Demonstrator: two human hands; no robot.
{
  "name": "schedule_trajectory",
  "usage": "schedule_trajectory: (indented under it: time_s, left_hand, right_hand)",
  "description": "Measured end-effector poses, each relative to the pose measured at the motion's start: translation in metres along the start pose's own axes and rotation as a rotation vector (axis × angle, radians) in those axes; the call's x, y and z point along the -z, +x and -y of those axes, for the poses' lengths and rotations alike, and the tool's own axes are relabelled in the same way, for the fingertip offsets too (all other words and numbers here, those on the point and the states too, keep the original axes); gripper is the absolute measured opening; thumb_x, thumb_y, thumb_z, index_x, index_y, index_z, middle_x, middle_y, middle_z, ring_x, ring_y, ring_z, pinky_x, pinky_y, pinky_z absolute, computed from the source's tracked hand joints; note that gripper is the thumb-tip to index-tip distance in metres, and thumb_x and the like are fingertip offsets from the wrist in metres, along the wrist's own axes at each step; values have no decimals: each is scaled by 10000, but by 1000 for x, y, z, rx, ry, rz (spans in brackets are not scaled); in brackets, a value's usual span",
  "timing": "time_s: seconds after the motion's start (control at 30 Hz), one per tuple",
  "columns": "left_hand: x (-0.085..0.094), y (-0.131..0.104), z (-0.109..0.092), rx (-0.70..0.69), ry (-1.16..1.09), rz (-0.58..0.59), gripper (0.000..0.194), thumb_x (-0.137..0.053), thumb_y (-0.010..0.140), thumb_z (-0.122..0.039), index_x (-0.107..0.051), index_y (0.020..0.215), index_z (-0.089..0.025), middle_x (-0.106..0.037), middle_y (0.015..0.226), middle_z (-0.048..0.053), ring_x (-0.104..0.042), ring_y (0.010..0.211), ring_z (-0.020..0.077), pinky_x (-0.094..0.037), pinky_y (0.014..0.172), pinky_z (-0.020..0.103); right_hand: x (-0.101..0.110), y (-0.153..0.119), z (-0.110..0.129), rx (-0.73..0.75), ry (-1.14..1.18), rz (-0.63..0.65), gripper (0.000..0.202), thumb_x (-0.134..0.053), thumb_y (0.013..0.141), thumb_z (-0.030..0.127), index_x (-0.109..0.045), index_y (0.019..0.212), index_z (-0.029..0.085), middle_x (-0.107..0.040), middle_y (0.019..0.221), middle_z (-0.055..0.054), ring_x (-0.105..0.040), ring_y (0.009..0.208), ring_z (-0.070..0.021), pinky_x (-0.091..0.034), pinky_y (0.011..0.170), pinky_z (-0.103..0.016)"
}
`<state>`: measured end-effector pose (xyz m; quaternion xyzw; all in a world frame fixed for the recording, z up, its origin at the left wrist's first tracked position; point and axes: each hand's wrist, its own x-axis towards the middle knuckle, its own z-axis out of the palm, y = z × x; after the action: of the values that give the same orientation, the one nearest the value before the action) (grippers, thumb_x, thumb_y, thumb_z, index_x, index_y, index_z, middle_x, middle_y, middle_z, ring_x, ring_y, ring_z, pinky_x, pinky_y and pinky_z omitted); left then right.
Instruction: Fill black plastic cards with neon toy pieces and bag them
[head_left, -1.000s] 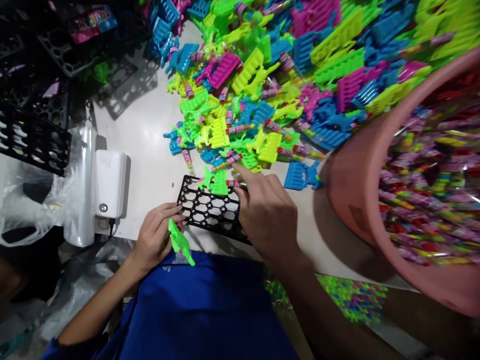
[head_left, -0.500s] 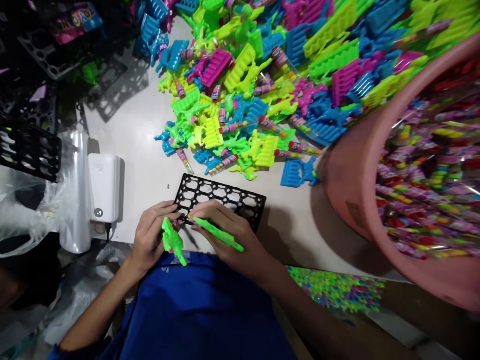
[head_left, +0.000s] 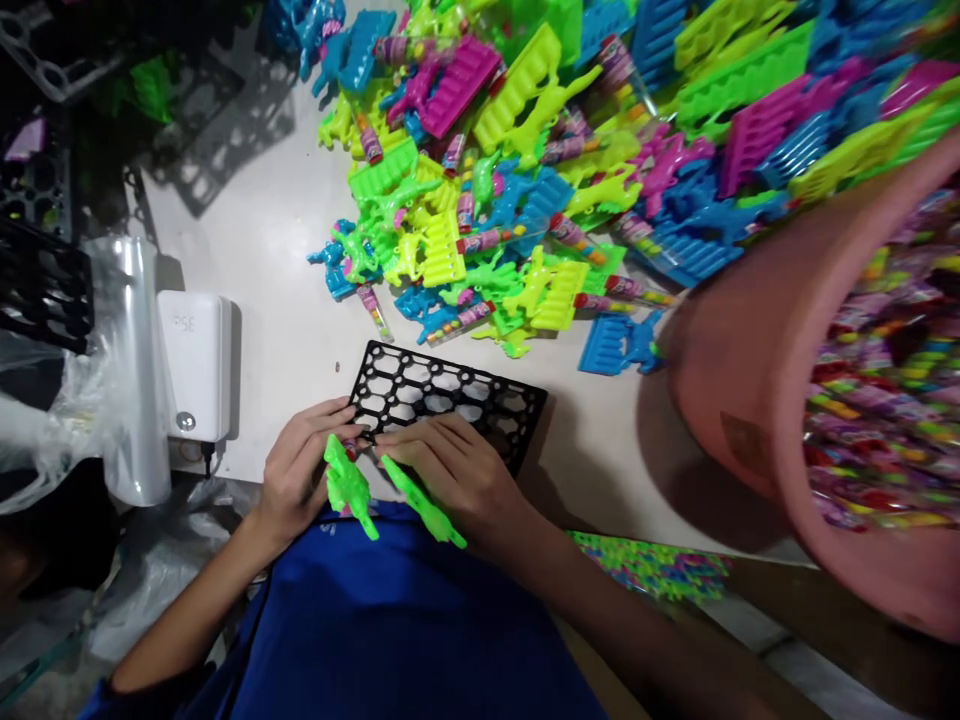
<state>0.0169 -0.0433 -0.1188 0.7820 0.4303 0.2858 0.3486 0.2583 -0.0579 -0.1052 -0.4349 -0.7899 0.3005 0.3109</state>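
Observation:
My left hand [head_left: 304, 462] is closed, fingers bent around a bright green animal-shaped plastic toy [head_left: 347, 487] that sticks out below them. Another green plastic toy [head_left: 420, 503], seen almost edge-on, is gripped by my right hand [head_left: 454, 472]. Both sets of fingertips meet at the near left corner of a black openwork plastic tray [head_left: 431, 377], which lies tilted on the white table. Something small and reddish shows at my left fingertips; what it is I cannot make out. My fingers hide the tray's near edge.
Beyond the tray spreads a heap of coloured plastic toys [head_left: 442, 245] with candy tubes [head_left: 474, 318] among them. At right stands a pink tub [head_left: 720, 370] full of candy tubes. A white power bank [head_left: 193, 365] and a clear plastic roll [head_left: 135, 370] are at left.
The green toy in my right hand has swung to point more downward, and that hand has turned slightly. My left hand has barely moved. The camera view has shifted a little.

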Motion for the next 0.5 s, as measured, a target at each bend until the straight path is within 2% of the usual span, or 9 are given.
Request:
schedule_trajectory:
  time_s: [0.27, 0.4, 0.5]
  left_hand:
    - [-1, 2, -2, -1, -8, -29, 312, -597, 1099, -202, -695, 1393, -229, -764, 1359, 109, -704, 1363, 247, -630, 1136, 452]
    - [-1, 1, -2, -21, -3, -23, 306, -536, 1133, -303, -698, 1376, -211, -751, 1365, 135, -701, 1357, 257, -625, 1138, 461]
    - [-1, 0, 1, -60, 2, -13, 325, -533, 1133, -330, -688, 1393, -211, -749, 1368, 145, -701, 1356, 268, -628, 1129, 466]
  right_hand:
    - [-3, 13, 7, 72, -180, 44, 251, -449, 1125, 82, -688, 1071, 142, -744, 927, -85, -672, 862, -228, -521, 869, -379]
    - [-4, 12, 2, 130, -248, 43, 318, -374, 1119, 64, -681, 1097, 145, -720, 933, -84, -639, 864, -231, -510, 889, -366]
    - [-6, 9, -5, 143, -228, 87, 259, -425, 1075, 56, -675, 1103, 121, -709, 945, -100, -624, 866, -247, -510, 856, -374]
